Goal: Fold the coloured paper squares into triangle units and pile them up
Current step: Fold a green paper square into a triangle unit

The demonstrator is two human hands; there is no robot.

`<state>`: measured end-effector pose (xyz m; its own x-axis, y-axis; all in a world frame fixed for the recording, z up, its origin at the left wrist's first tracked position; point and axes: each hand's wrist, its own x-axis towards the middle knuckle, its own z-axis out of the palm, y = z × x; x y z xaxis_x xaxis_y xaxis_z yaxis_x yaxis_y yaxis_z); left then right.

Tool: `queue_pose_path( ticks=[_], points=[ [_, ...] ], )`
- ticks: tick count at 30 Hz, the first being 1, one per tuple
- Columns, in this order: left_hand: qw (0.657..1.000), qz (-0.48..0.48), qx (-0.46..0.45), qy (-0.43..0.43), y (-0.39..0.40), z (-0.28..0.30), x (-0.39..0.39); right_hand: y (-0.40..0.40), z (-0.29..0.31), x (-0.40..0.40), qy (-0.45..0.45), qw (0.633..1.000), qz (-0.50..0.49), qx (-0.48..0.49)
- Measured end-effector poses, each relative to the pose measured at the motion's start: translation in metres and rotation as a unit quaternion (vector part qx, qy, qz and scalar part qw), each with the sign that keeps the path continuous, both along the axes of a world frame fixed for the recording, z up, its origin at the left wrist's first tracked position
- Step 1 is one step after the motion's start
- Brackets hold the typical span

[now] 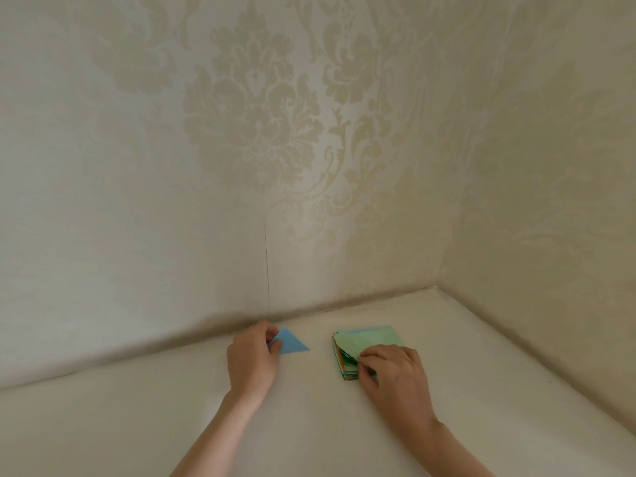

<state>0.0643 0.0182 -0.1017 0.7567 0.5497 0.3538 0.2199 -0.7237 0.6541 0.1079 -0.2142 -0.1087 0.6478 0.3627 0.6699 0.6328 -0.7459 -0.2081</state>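
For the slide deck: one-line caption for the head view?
Left hand holds a folded blue paper triangle while right hand lifts the green top sheet from the stack of coloured paper squares.

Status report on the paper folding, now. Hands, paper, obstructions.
Left hand pinching blue triangle at its left corner. Right hand lifting green top sheet off paper stack. Nothing between triangle and stack.

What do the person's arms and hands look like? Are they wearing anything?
Both arms come in bare from the bottom of the picture. No sleeves show on either forearm. The left hand and the right hand wear no gloves, and no rings, watch or bracelet can be seen. There are no markings.
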Motion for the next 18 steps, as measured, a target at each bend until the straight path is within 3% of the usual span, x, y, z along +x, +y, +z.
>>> queue_pose_path(
  ticks=[4,8,13,18],
  points=[
    [1.0,0.016,0.017,0.005,0.0,-0.006,0.0,-0.002,0.003,0.0,0.034,0.999,-0.019,-0.012],
    [0.997,0.0,0.028,-0.072,-0.01,0.0,-0.008,-0.012,0.012,-0.005,0.021,1.0,-0.015,0.013],
    [0.963,-0.195,0.064,-0.175,-0.061,0.024,-0.031,-0.025,0.026,-0.023,-0.076,0.996,0.013,0.055],
    [0.931,-0.317,0.125,-0.132,-0.09,0.018,-0.05,-0.036,0.025,-0.058,-0.085,0.995,0.043,0.028]
  ],
)
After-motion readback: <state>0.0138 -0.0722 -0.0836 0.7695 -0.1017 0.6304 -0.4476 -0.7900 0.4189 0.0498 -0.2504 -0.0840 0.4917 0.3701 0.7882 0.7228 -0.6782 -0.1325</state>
